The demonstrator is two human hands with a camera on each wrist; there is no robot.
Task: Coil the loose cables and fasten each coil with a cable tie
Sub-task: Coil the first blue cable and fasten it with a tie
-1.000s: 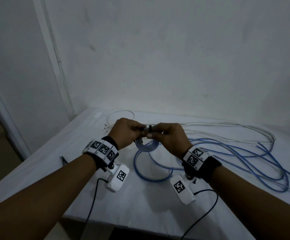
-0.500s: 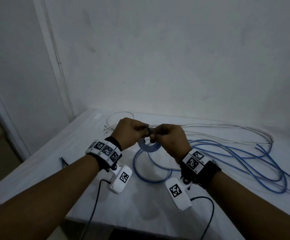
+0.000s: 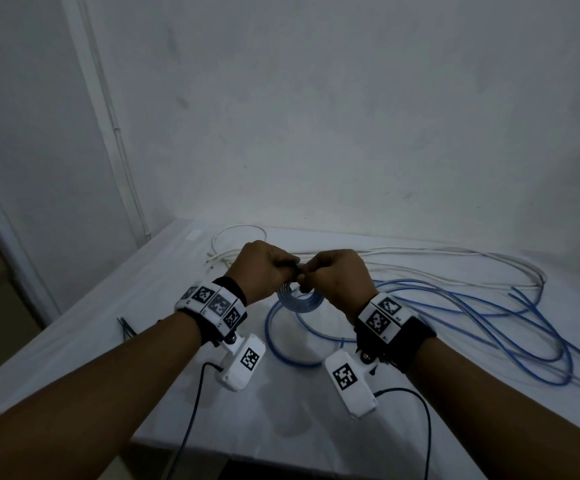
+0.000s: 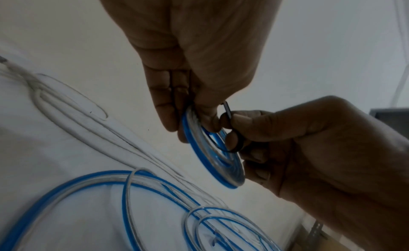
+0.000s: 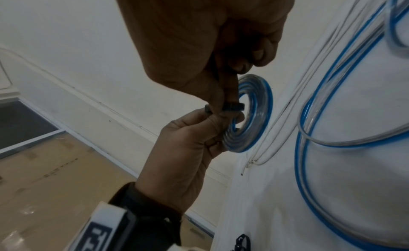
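Observation:
A small coil of blue-and-clear cable [image 3: 299, 299] hangs above the white table [image 3: 281, 410], between both hands. My left hand [image 3: 288, 268] pinches the coil's top edge [image 4: 212, 155] between thumb and fingers. A black cable tie [image 5: 232, 107] loops around the coil's strands. My right hand [image 3: 307, 275] pinches this tie [image 4: 228, 113], its fingers curled, right against the left fingertips. In the right wrist view the left thumb and forefinger also touch the tie's end. The rest of the blue cable [image 3: 454, 323] trails from the coil over the table.
Loose blue loops [image 4: 110, 193] lie right of centre, and a white cable [image 3: 420, 258] runs along the back near the wall. Spare black ties [image 3: 125, 327] rest by the table's left edge. The front edge is close under my forearms.
Both hands have drawn slightly closer together over the coil, and the right hand has shifted a little left. The coil stays held off the table.

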